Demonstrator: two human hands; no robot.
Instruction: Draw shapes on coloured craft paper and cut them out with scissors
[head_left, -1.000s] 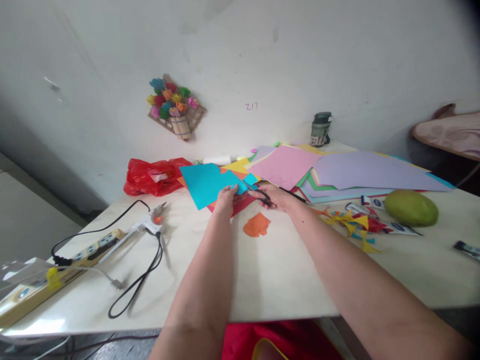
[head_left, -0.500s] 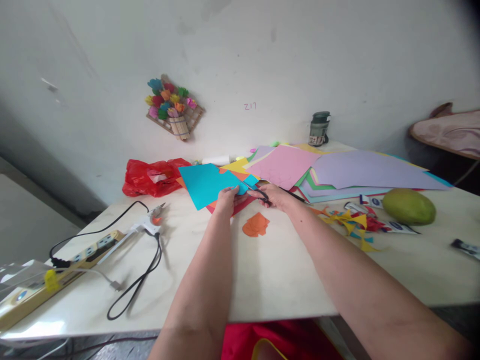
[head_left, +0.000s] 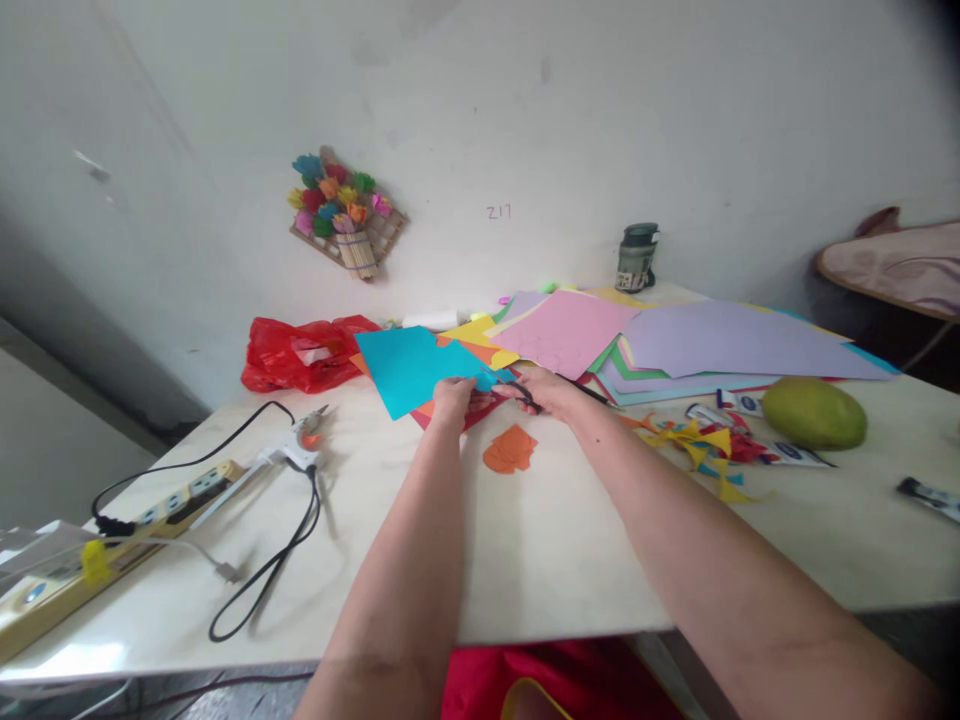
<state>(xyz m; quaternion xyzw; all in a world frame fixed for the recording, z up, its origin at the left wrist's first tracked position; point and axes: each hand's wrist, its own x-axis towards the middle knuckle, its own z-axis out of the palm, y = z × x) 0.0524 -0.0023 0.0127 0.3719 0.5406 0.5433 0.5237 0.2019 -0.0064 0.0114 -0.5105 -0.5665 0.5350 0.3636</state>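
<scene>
My left hand (head_left: 456, 397) pinches a small piece of blue paper (head_left: 486, 380) over the stack of sheets. My right hand (head_left: 546, 392) is closed around the handles of dark scissors (head_left: 525, 392), whose blades point left at that blue piece. Right behind my left hand lies a larger blue sheet (head_left: 397, 370) with a notched edge, on top of orange and red sheets. Some cut-out orange paper pieces (head_left: 511, 449) rest on the table just in front of my hands. My fingers partly hide the blue piece and the blades.
Coloured sheets (head_left: 720, 335) spread along the back right. Paper scraps (head_left: 709, 445), glue tubes (head_left: 799, 455) and a green mango-like fruit (head_left: 815, 413) lie at right. On the left are a glue gun (head_left: 296, 445), a power strip (head_left: 127, 545) and a red plastic bag (head_left: 300, 355). A bottle (head_left: 637, 257) stands behind.
The blue piece by the blades has shifted lower toward my hands, so yellow paper behind it now shows. Both hands stay nearly in place.
</scene>
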